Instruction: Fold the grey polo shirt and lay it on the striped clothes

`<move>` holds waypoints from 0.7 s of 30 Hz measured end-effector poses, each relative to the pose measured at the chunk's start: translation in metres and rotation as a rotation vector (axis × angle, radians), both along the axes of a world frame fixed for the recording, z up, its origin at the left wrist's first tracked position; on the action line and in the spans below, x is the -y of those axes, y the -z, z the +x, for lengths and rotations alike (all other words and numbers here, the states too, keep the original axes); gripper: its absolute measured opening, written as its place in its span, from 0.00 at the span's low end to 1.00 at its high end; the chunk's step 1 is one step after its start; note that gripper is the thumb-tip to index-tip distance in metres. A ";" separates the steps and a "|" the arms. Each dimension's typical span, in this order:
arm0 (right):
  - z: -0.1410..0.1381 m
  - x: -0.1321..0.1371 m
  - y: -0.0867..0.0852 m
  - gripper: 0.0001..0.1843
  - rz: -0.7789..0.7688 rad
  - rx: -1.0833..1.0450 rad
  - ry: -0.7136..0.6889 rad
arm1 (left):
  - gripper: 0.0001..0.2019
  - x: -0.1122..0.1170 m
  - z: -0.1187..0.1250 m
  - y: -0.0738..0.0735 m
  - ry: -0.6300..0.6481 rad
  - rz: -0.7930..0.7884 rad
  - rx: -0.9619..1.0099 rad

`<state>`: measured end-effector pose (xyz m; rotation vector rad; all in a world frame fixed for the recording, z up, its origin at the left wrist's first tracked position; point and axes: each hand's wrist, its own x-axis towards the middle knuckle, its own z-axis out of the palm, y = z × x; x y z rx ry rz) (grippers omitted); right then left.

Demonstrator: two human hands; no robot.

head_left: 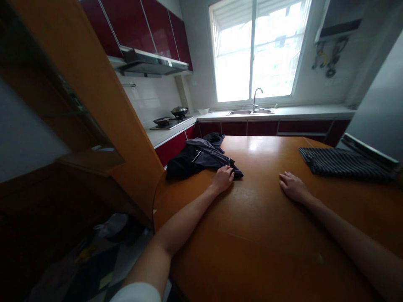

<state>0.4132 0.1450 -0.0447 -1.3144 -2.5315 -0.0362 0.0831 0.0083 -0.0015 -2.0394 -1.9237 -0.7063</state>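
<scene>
My left hand [223, 178] rests on the orange wooden table [261, 218], its fingers curled over the near edge of a crumpled dark garment [197, 157] with thin light piping. The garment lies at the table's left side. My right hand [293, 187] lies flat on the bare tabletop with fingers stretched out, holding nothing. A folded dark striped cloth [340, 163] sits to the right, apart from my right hand.
A tall wooden cabinet [94, 105] stands at the left. Behind the table runs a white counter with a sink and tap [255, 110] under a bright window, and a stove with pans [171, 119]. A grey appliance [380, 109] stands at right.
</scene>
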 end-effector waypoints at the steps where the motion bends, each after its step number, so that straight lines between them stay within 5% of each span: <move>1: 0.000 0.000 0.001 0.28 0.007 0.003 0.001 | 0.14 0.001 0.000 -0.001 0.012 0.005 0.009; 21: 0.002 -0.002 0.004 0.27 -0.001 -0.031 -0.002 | 0.16 0.004 0.000 -0.003 0.068 -0.015 0.021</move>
